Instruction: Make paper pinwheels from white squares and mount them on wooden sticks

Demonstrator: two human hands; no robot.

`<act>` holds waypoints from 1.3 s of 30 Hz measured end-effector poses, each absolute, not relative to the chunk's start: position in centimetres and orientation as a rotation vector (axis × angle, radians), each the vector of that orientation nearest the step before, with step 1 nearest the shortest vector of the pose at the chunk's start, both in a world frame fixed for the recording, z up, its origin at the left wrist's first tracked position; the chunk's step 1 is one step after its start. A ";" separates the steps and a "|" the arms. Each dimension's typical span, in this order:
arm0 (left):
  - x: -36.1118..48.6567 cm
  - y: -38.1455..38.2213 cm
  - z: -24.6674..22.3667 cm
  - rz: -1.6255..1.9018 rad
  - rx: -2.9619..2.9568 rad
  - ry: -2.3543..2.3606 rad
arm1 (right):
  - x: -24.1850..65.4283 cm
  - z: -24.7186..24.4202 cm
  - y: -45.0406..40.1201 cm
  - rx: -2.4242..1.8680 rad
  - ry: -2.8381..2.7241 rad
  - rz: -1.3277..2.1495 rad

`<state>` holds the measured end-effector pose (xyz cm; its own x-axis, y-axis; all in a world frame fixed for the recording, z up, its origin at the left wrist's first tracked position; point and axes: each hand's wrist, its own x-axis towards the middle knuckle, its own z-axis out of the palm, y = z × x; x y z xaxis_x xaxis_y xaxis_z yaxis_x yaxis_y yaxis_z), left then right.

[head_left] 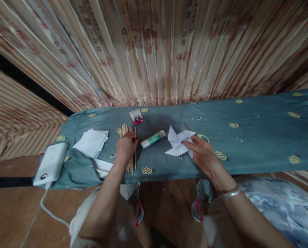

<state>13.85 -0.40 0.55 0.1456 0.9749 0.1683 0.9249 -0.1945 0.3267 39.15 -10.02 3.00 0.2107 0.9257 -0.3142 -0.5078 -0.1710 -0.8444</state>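
Observation:
A white paper pinwheel (177, 143) is pinched at its centre and right side by my right hand (204, 153), above the cloth-covered table. My left hand (126, 146) reaches over a bundle of thin wooden sticks (130, 165), its thumb and fingers closed around one stick at the bundle's right side. Between my hands lies a white and green glue stick (153, 138), slanted. Behind the sticks stands a small open red and white box (137, 117) with small dark items inside.
White paper squares (90, 143) are stacked at the left, near a white power bank (51, 163) with a cable. Scissors with a green handle (203, 137) lie partly behind my right hand. A patterned curtain (154, 51) hangs behind the table (259, 148).

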 end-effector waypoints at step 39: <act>23.7 -9.0 2.3 0.608 0.447 0.846 | 38.4 6.7 -16.6 -1.542 -1.655 0.304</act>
<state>23.72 -9.01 2.26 0.5130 0.6554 -0.5544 -0.3161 0.7446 0.5879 38.37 -16.57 6.68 0.1019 0.9107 0.4002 0.7089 0.2158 -0.6715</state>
